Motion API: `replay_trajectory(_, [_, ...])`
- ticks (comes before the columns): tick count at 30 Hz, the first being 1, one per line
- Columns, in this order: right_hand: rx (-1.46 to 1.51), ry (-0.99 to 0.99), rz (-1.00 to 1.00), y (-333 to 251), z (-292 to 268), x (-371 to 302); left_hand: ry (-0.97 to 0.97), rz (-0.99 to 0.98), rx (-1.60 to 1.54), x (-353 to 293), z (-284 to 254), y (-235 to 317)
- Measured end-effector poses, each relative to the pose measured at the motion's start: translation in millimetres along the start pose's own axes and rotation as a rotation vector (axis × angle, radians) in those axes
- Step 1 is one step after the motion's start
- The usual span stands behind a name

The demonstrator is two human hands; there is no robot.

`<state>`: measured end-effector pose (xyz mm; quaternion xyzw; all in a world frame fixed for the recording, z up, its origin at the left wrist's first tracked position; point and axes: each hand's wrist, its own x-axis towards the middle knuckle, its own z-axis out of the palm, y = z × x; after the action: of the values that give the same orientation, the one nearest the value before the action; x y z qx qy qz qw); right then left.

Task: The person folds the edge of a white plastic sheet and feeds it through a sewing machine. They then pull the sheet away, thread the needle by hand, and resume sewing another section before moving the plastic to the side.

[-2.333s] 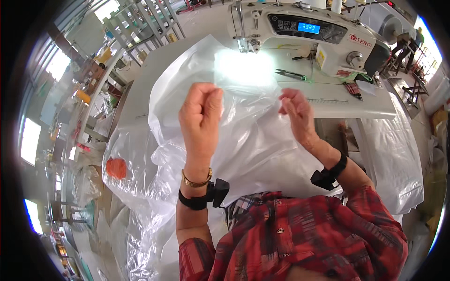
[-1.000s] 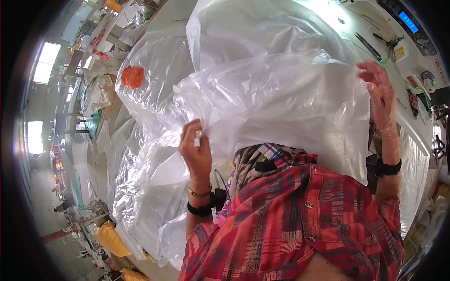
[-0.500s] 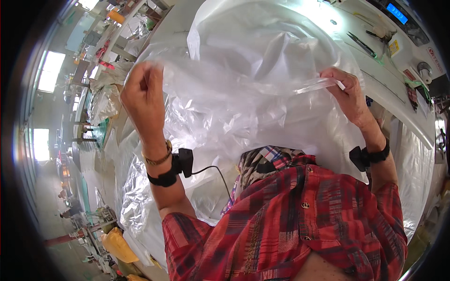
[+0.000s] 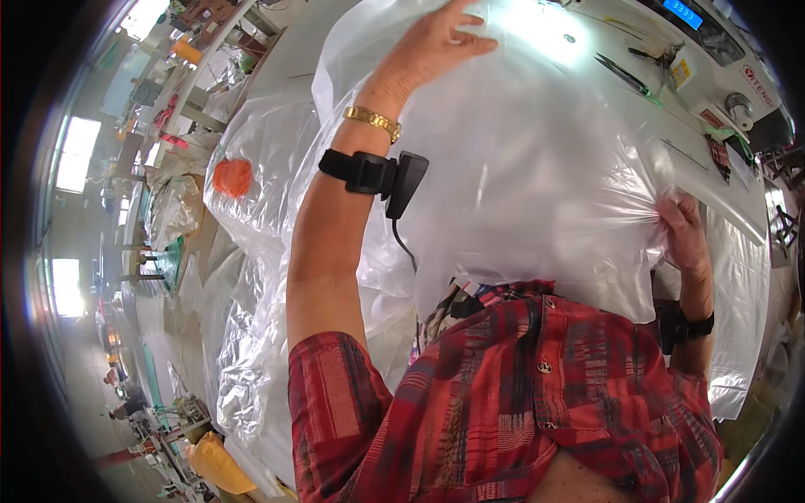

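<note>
A large sheet of translucent white plastic film spreads over the table in front of me and hangs down to my lap. My left hand reaches across to the far side of the film, fingers apart, palm side toward the film. Whether its fingertips touch the film I cannot tell. At the right, my right hand is closed on the film's edge, and creases fan out from that grip. More crumpled clear film lies heaped to the left of my left arm.
A white sewing machine with a lit blue display stands at the far right. Black tweezers lie beside it under a bright light. A round orange bundle sits at the left among the clear film. Cluttered shelving stands farther left.
My left hand has opened and moved from the left to the far middle. My right hand has moved right and nearer, still gripping the film. The film looks flatter; the orange bundle has come into view.
</note>
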<state>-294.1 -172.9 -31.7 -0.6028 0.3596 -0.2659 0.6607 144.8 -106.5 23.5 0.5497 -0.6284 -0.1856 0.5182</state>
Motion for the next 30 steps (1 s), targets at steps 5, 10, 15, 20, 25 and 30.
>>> replay_trajectory(5, [-0.215,-0.144,0.173,12.3,-24.4,-14.5,0.251,0.013,0.032,-35.0,14.5,28.9])
replay_trajectory(10, [-0.314,-0.129,0.099,26.8,-29.6,-13.1,0.062,-0.297,-0.022,-106.4,-10.8,81.1])
replay_trajectory(15, [-0.278,-0.134,0.122,34.0,-29.2,-6.6,-0.105,-0.550,-0.064,-200.2,-2.7,97.4])
replay_trajectory(20, [-0.365,-0.101,0.061,39.1,-34.9,-4.4,-0.194,-0.684,0.317,-255.7,20.2,109.6])
replay_trajectory(25, [-0.295,-0.110,0.111,43.1,-32.3,-5.9,-0.359,-0.928,0.343,-295.7,32.8,112.2])
replay_trajectory(30, [-0.301,-0.111,0.030,50.5,-34.2,-5.3,-0.168,-0.905,0.215,-329.2,27.4,108.4])
